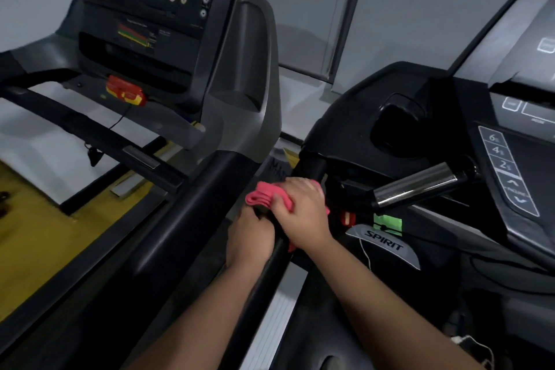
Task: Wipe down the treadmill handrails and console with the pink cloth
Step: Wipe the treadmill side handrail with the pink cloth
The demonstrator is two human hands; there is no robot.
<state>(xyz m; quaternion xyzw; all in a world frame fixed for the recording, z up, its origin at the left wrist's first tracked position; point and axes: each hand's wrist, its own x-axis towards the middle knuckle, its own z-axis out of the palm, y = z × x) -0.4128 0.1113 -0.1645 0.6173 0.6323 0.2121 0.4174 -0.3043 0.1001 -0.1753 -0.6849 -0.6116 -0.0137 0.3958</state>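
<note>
Our right hand point(303, 213) curled over a bunched pink fabric cloth point(261, 198), pressing it onto the black tubular treadmill handrail point(312, 170), while our left hand point(246, 237) gripped the rail just below. The cloth looked light and limp; we judged it best held wadded in the palm.

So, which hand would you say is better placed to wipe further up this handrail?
Probably the right hand: it holds the pink cloth on the handrail; the left hand grips it bare, lower down.
</note>
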